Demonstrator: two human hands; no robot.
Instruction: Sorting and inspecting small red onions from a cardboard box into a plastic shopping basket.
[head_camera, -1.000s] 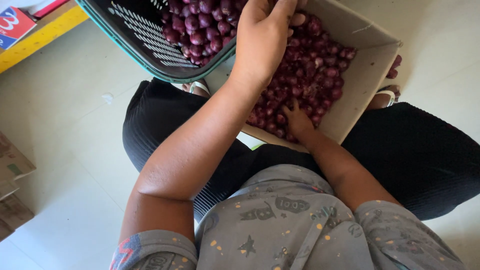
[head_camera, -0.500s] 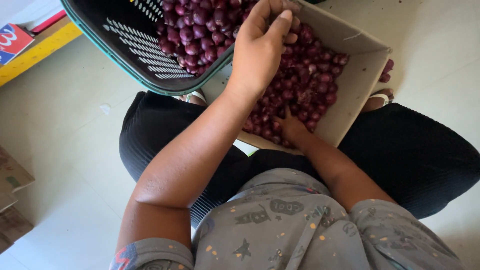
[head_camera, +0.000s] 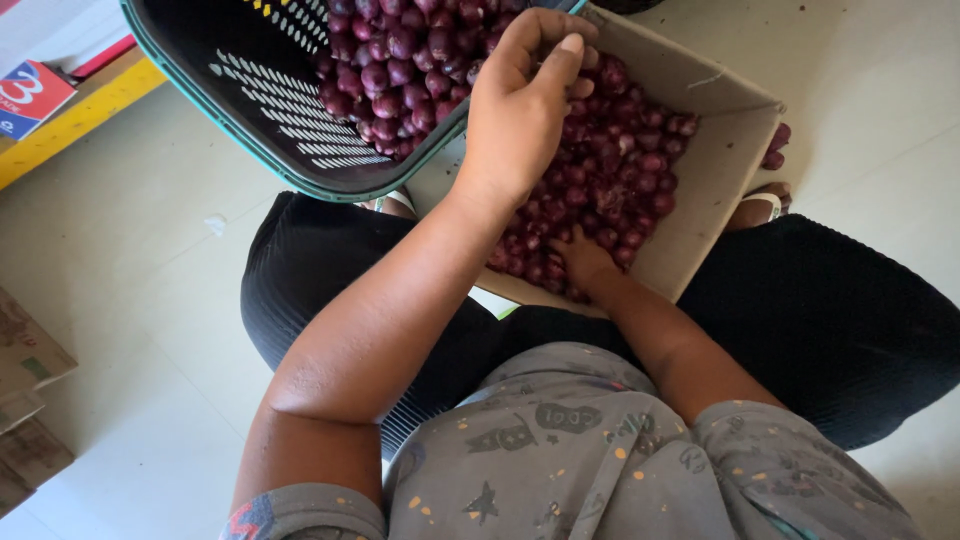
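Against the cardboard box (head_camera: 725, 170), the left hand (head_camera: 520, 110) has slid from the basket's (head_camera: 250, 110) upper rim down onto the box's pile of small red onions (head_camera: 610, 180), fingers curled over them. The basket has tipped further over the box's near-left corner, and the right hand (head_camera: 580, 262) has pushed deeper into the onions along the box's near wall.

Open brown carton (head_camera: 725, 170) centre; red-blue printed pack (head_camera: 30, 97) top left; flattened cartons (head_camera: 25, 400) left.

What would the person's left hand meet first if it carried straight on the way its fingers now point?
Probably the small red onions heaped in the cardboard box. The left hand has its fingers curled down just above them, beside the basket; depth is unclear, so it may already touch some.
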